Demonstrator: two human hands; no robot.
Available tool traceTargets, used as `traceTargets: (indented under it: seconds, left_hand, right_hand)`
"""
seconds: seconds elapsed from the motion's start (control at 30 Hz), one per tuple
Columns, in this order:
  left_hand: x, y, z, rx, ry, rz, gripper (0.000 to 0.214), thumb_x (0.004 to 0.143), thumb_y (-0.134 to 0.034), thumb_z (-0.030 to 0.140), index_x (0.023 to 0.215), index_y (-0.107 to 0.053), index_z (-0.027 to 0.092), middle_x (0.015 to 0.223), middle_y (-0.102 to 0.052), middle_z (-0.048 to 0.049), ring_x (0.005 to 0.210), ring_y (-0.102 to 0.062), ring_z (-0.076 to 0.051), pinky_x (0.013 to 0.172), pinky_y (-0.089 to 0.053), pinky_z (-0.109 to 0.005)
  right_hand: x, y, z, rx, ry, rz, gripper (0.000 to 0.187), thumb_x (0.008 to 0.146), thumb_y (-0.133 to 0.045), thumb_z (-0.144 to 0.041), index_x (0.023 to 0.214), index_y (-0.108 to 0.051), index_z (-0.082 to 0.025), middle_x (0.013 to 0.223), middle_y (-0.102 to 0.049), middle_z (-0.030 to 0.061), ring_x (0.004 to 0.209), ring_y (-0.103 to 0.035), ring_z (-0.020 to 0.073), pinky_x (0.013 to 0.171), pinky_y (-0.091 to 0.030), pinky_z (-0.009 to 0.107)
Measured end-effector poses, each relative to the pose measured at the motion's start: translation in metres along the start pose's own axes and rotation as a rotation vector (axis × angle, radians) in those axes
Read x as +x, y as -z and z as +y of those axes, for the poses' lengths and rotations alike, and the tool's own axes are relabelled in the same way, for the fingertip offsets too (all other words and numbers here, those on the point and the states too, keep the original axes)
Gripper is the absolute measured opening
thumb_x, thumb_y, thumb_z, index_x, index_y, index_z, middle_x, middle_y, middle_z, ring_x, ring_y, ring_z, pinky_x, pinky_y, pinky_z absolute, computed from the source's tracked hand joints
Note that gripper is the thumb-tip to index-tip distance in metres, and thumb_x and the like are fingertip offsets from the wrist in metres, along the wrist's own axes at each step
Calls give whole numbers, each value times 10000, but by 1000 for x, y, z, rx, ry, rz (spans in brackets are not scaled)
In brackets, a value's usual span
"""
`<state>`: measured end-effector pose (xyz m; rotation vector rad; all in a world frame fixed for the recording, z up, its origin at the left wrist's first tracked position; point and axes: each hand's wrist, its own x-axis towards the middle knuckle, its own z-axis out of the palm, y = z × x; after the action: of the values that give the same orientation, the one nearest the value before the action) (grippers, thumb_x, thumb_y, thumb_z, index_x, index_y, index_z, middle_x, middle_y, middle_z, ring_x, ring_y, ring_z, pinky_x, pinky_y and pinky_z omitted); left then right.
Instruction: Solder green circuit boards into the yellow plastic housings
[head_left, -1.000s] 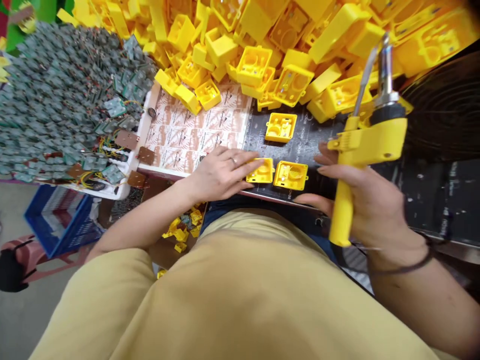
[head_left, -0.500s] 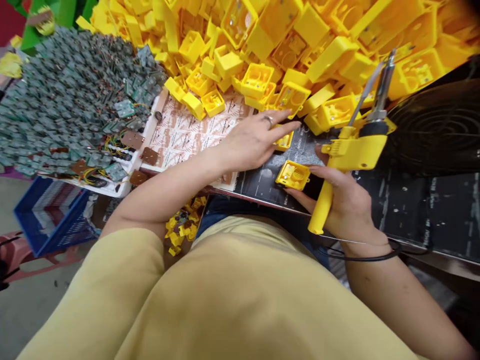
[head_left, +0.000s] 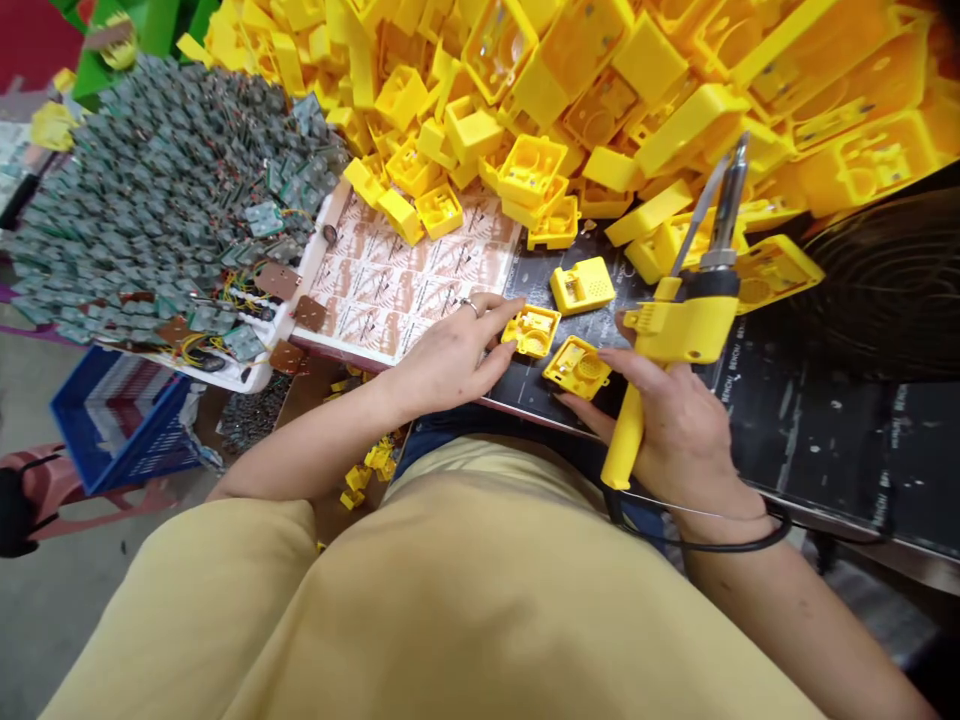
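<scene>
Pinching an open yellow case point(head_left: 535, 328), round-recessed inside, in the left hand point(head_left: 459, 352). Gripping a yellow soldering gun point(head_left: 686, 330) in the right hand point(head_left: 686, 430), beside a second case point(head_left: 576, 366), partly blocking heaped cases point(head_left: 649, 58) beyond.

Prob. workshop: soldering gun point(head_left: 686, 328), PCBs point(head_left: 172, 215)

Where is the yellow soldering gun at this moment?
Right of centre in the head view, the yellow soldering gun sits in the right hand, pointing toward the heap of yellow cases.
</scene>
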<state>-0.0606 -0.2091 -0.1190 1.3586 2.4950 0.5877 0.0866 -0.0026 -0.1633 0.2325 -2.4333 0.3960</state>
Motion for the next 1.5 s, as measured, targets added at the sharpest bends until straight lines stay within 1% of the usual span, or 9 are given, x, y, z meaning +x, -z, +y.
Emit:
traceTargets:
  seconds: [0.23, 0.37, 0.53, 0.67, 0.77, 0.87, 1.13, 1.33, 1.5]
  left_hand:
    - [-10, -11, 8, 314, 7, 50, 402, 1047, -488, 437, 1257, -647, 132, 994, -744, -129, 902, -750, -267, 734, -586, -345]
    - [-9, -23, 15, 251, -9, 30, 444, 1070, -438, 492, 1161, -666, 123, 829, -748, -93, 823, -754, -240, 697, -564, -311]
    - [-7, -4, 4, 134, -112, 75, 447, 1103, -368, 398, 1435, -555, 165, 907, -771, -57, 820, -740, -176, 759, -564, -291]
    - [19, 48, -40, 370, 168, 205, 358, 1064, -445, 335, 1300, -678, 199, 1128, -741, -126, 1141, -685, -290, 977, -532, -464]
    - [47, 68, -72, 502, 255, 128, 479, 1029, -519, 455, 1373, -643, 145, 1419, -616, -221, 1364, -541, -402, 1104, -430, -585]
    - [58, 66, -85, 571, 227, 17, 516, 1046, -466, 406, 1478, -560, 140, 1525, -525, -238, 1417, -494, -415, 1121, -400, -575]
    - [8, 55, -32, 619, 114, -253, 783, 983, -460, 684, 1592, -382, 198, 1321, -664, -182, 1096, -689, -352, 810, -493, -387]
    - [3, 71, -15, 520, 60, -559, 663, 1006, -477, 584, 1565, -421, 232, 1197, -747, -119, 1090, -702, -300, 830, -479, -349]
    - [9, 59, -9, 591, 284, -345, 798, 931, -449, 811, 1303, -635, 130, 1132, -752, -175, 1088, -710, -380, 890, -497, -425]
  right_hand:
    - [0, -6, 0, -110, 9, 27, 533, 917, -742, -483, 1316, -550, -186, 818, -622, 17, 650, -582, 213, 617, -474, 339]
    - [-7, -8, 0, -141, 30, 9, 554, 918, -740, -471, 1336, -552, -159, 871, -644, 48, 699, -615, 231, 655, -486, 347]
    - [-6, -6, -2, -201, 17, -1, 644, 930, -711, -522, 1419, -507, -156, 943, -677, 77, 712, -638, 260, 661, -487, 384]
    - [16, -14, -11, -181, 56, 59, 750, 913, -699, -608, 1451, -459, -145, 1075, -692, 131, 860, -686, 283, 747, -527, 387]
    - [34, -26, -20, -204, 76, 50, 587, 951, -650, -598, 1323, -545, -156, 892, -648, 72, 751, -622, 241, 671, -483, 344]
    - [43, -32, -23, -218, 97, 35, 339, 981, -665, -408, 1216, -601, -172, 773, -577, 33, 686, -552, 205, 598, -413, 302]
    - [31, -14, -6, 2, 156, -46, 407, 960, -690, -317, 1289, -510, -158, 1162, -700, 126, 969, -681, 224, 774, -557, 280]
    - [25, -13, -7, 16, 100, -77, 433, 966, -678, -392, 1307, -534, -165, 922, -654, 59, 721, -615, 208, 629, -519, 302]
    - [23, -13, -10, 47, 99, -65, 404, 970, -683, -363, 1298, -530, -185, 917, -652, 42, 731, -617, 181, 652, -517, 273]
